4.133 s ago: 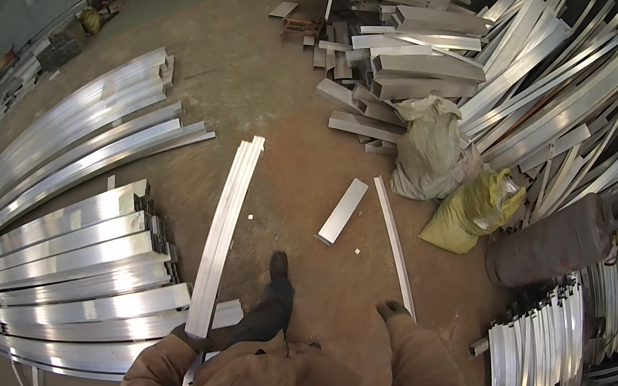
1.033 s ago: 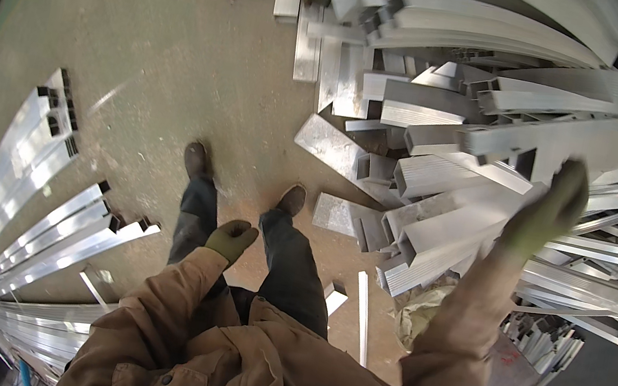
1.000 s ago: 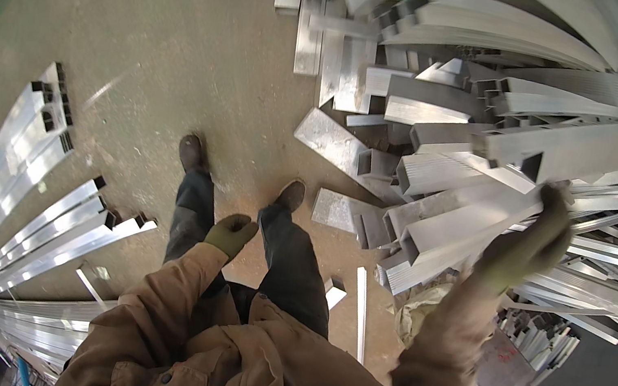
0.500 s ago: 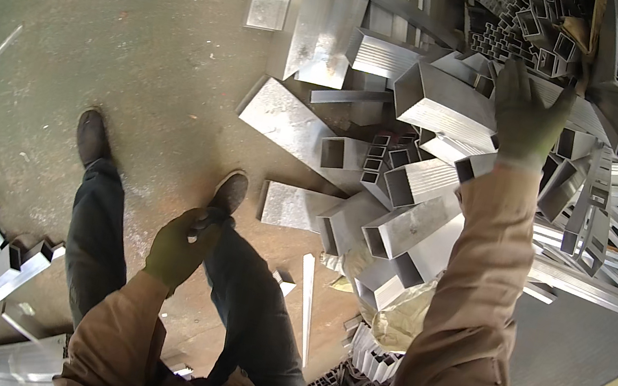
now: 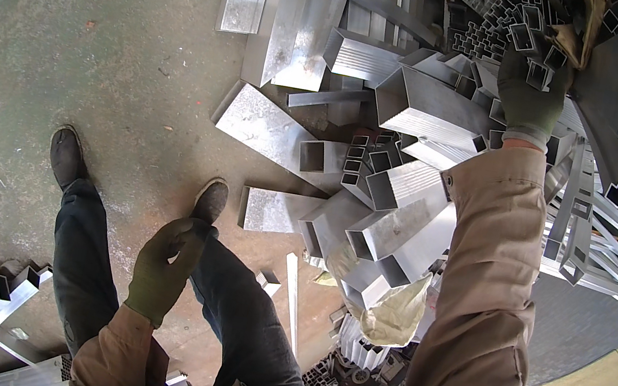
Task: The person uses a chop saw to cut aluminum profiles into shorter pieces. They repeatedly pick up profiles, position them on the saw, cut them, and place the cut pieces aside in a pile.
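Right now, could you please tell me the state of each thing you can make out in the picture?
Right hand: gloved, among the small tubes, fingers mostly hidden, grip unclear.
Left hand: gloved, loosely curled, nothing seen in it.
Small tubes: bunched together, ends open.
Large tube: lying on the pile, near end open.
Thin strip: lying on the floor.
Sack: crumpled.

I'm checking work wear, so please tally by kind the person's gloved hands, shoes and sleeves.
Gloved hands: 2 (left hand, right hand)
Shoes: 2 (left shoe, right shoe)
Sleeves: 2 (left sleeve, right sleeve)
Total: 6
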A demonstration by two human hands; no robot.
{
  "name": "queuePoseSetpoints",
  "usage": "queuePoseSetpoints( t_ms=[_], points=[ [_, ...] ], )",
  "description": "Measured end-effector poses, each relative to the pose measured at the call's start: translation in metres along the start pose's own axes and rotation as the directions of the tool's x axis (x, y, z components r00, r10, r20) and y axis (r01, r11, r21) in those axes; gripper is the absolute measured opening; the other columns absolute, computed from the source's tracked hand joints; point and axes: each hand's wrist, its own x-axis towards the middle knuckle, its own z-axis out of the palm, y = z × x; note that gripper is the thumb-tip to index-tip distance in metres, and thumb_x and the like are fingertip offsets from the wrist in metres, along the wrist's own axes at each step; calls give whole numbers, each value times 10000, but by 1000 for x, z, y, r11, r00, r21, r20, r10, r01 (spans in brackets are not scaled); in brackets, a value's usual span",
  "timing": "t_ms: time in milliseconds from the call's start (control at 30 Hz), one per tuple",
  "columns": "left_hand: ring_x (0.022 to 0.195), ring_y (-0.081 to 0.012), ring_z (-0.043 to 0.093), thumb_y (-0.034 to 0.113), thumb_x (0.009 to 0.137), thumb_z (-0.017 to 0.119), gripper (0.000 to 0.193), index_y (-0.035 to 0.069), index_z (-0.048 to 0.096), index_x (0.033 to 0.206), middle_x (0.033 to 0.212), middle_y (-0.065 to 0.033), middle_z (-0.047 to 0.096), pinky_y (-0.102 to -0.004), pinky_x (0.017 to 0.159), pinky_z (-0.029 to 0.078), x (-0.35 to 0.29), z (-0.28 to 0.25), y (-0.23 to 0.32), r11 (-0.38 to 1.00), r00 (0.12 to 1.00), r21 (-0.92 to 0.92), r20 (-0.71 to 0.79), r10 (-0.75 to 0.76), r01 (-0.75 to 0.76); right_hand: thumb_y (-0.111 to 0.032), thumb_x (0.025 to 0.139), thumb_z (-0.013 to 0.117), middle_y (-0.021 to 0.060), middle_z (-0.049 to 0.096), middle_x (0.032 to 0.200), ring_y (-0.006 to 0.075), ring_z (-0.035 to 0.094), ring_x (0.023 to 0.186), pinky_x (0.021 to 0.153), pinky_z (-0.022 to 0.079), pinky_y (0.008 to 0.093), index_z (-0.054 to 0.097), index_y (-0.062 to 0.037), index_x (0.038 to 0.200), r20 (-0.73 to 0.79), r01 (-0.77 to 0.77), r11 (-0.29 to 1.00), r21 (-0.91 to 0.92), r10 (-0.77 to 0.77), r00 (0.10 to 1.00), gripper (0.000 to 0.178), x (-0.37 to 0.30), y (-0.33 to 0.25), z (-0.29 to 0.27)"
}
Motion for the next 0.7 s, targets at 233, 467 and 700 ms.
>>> queuePoseSetpoints(
  t_ms=[233,467,700],
  points=[
    [1060,-129,792,145,1174,792,323,-13,777,1454,1207,-74,871,-313,938,626,11,2,-10,999,999,-35,-11,-40,40,-261,1138,744,256,821,1353,455,776,1357,1225,626,692,786,-10,1265,-187,81,995,-60,-91,978,285,1,24,15],
    [943,-90,667,208,1191,786,393,-15,750,1513,1118,-5,770,-280,816,542,18,-14,3,1000,1000,-2,-24,-12,12,-410,1184,666,99,834,1216,314,790,1183,1086,650,595,796,-85,1204,-218,8,983,-186,-50,975,350,-12,9,4],
    [1121,-143,795,221,1173,808,420,-27,770,1509,1253,-79,858,-307,1013,626,17,-30,11,998,998,8,-20,-62,62,-383,1202,644,-34,695,875,190,659,838,876,601,480,793,-178,1107,-89,-61,993,-101,52,995,271,6,-13,-54]
  ],
)
